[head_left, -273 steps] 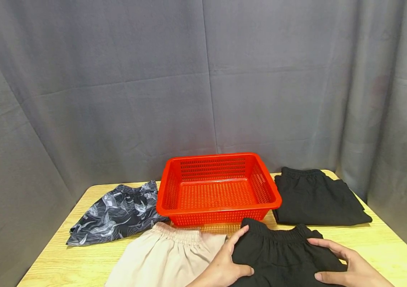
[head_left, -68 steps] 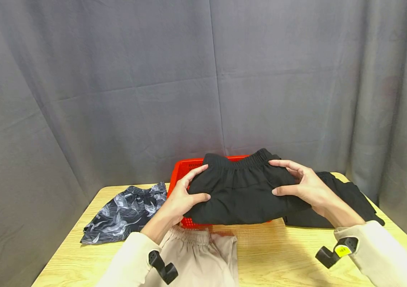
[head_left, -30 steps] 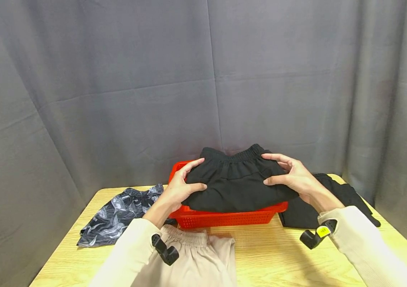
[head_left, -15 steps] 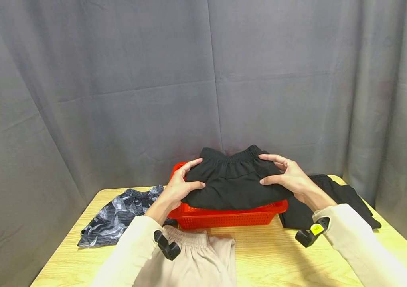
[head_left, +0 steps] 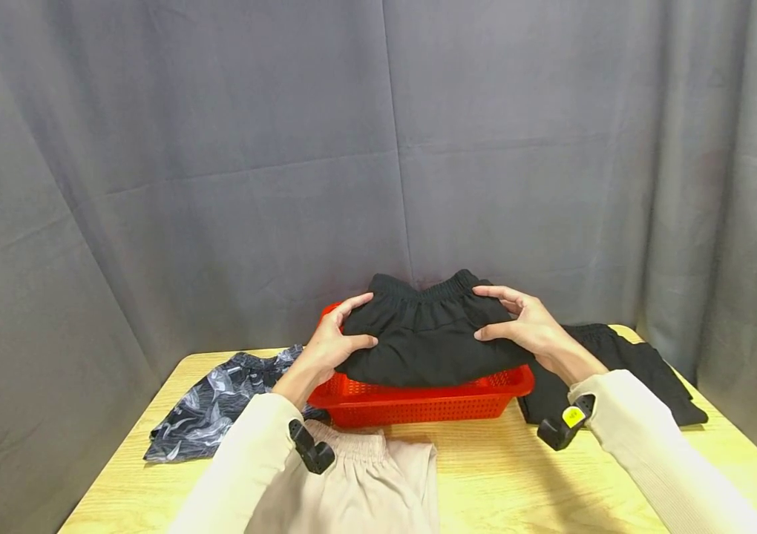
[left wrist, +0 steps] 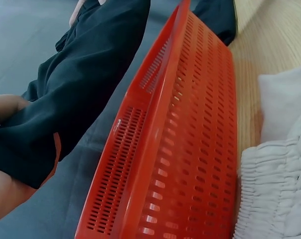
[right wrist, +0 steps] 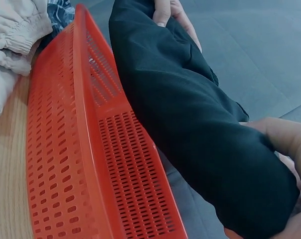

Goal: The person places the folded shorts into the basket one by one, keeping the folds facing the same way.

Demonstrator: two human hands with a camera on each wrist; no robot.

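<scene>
Folded black shorts with an elastic waistband hang over the red mesh basket, partly lowered into it. My left hand grips their left edge, thumb on top. My right hand grips their right edge the same way. In the left wrist view the black shorts lie along the red basket rim. The right wrist view has the black shorts just above the basket wall, with my left hand at the far end.
Beige shorts lie on the wooden table in front of the basket. Dark leaf-print shorts lie to its left, another black garment to its right. A grey curtain hangs close behind.
Both hands lifted the black shorts from the table's front, carried them over the basket, and in the last second lowered them slightly farther back into it.
</scene>
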